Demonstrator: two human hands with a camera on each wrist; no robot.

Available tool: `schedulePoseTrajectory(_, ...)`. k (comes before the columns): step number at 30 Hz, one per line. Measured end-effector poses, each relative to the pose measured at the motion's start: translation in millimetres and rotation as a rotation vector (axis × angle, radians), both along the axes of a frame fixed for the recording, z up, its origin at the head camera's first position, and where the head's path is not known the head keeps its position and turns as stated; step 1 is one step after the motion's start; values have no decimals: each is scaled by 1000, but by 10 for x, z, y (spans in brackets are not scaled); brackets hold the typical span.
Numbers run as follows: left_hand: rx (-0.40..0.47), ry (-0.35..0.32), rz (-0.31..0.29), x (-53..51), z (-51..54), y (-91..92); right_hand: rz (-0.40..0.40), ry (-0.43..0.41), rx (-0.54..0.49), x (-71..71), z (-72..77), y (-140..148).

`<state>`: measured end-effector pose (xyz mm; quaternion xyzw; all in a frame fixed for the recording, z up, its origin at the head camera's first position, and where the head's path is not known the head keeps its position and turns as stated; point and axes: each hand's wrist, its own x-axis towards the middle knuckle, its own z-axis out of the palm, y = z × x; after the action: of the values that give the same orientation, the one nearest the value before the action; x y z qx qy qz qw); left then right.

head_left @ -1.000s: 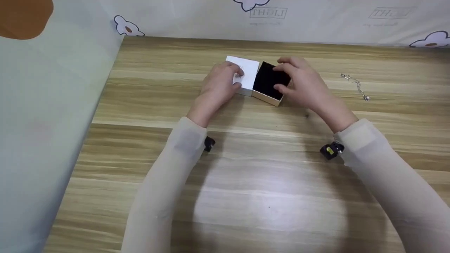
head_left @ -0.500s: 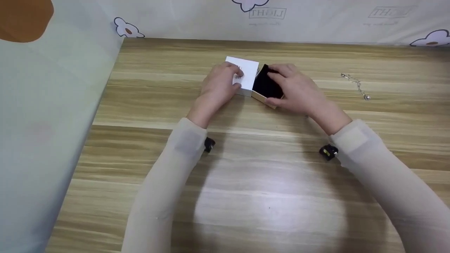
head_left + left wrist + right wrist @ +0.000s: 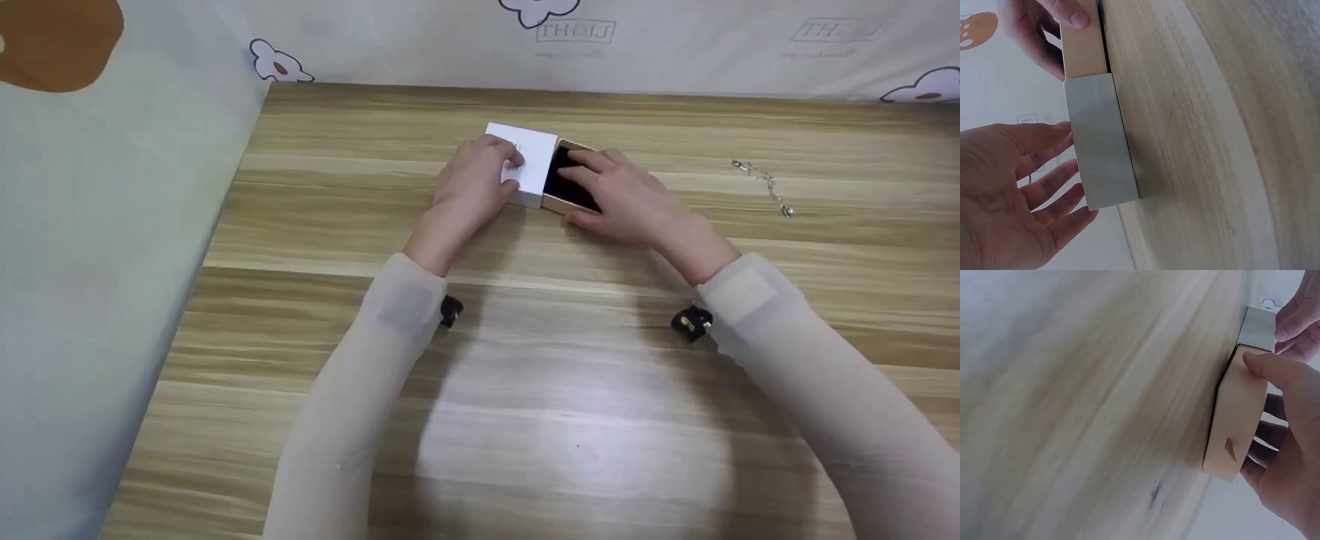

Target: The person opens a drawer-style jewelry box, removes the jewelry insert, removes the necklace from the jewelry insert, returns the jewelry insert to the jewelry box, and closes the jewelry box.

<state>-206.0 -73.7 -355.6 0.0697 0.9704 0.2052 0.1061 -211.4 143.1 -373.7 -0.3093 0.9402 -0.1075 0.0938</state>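
Note:
A small white box sleeve [image 3: 535, 166] sits toward the back of the table, with faint print on top. My left hand [image 3: 471, 178] rests its fingertips on that top face; the left wrist view shows them touching the upper edge of the sleeve [image 3: 1100, 140]. From the sleeve's right end sticks out a tan drawer [image 3: 559, 205] with a black lining. My right hand [image 3: 626, 193] grips this drawer, thumb on its near wall [image 3: 1241, 399] and the other fingers reaching over it. How deep the drawer sits in the sleeve is hidden.
A silver chain bracelet [image 3: 766, 183] lies on the wooden table [image 3: 525, 360] to the right of my right hand. Behind the table hangs a pale cloth [image 3: 420, 45] with flower prints. A small tab [image 3: 1230, 449] shows on the drawer's end.
My right hand has moved left and taken hold of the drawer. The drawer, angled before, is now more in line with the sleeve, its end inside. My left hand has stayed put.

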Motion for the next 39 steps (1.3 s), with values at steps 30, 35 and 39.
schedulePoseTrajectory(30, 11, -6, -17, -12, -9, -14, -209, -154, -102, -55, 129, 267)
schedulePoseTrajectory(35, 16, -11, -24, -23, -5, -20, -211, -166, -98, -75, 140, 228)
schedulePoseTrajectory(39, 9, -16, -24, -33, -3, -5, -218, -181, -91, -97, 154, 189)
